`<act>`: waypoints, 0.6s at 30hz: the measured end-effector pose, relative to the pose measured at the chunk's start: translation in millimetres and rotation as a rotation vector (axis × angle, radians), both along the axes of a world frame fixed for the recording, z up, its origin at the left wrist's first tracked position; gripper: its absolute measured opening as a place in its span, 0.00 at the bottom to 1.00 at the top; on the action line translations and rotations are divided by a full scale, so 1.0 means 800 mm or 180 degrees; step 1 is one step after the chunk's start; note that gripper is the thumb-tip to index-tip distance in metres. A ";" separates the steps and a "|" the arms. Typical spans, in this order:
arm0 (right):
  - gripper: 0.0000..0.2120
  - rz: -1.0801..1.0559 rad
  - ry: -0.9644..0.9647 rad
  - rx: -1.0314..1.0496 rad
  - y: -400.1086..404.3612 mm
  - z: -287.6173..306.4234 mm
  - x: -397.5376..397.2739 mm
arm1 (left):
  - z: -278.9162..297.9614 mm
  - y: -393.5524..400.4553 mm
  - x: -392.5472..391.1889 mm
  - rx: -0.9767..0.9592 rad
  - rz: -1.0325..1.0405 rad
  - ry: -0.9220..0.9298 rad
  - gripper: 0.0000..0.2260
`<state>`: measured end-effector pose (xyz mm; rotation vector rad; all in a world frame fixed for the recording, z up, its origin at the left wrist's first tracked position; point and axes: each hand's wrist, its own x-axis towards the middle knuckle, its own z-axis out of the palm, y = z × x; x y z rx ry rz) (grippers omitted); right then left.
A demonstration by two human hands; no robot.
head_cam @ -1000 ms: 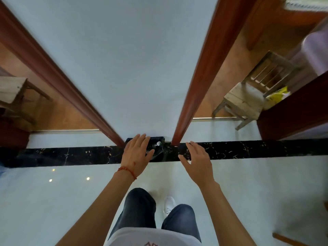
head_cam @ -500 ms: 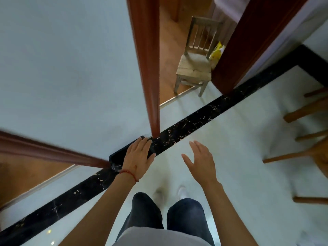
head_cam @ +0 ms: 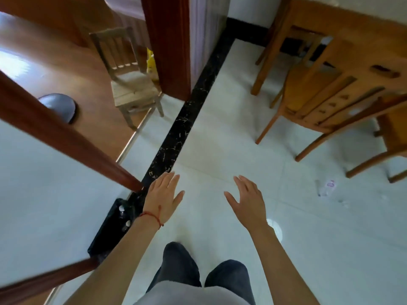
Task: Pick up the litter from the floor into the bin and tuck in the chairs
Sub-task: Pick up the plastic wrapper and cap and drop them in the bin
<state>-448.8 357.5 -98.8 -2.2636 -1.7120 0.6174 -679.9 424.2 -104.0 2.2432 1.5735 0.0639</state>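
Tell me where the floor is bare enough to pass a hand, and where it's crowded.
Bare white tile runs ahead of both hands, between the black marble strip and the wooden dining chair. Crowded spots: the chair legs beside the crumpled wrapper on the right, and the black bin against the door frame on the left.

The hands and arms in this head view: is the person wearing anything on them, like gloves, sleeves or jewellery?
No gloves, and no sleeves in view: both forearms are bare down to the bottom edge. The left hand has a thin red string bracelet tied at the wrist, with short loose ends. The right hand and its wrist carry nothing.
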 end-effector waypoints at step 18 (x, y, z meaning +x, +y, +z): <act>0.25 -0.2156 0.0136 0.0149 -0.301 0.018 0.246 | 0.021 -0.139 0.359 -0.0084 -0.2057 -0.0066 0.24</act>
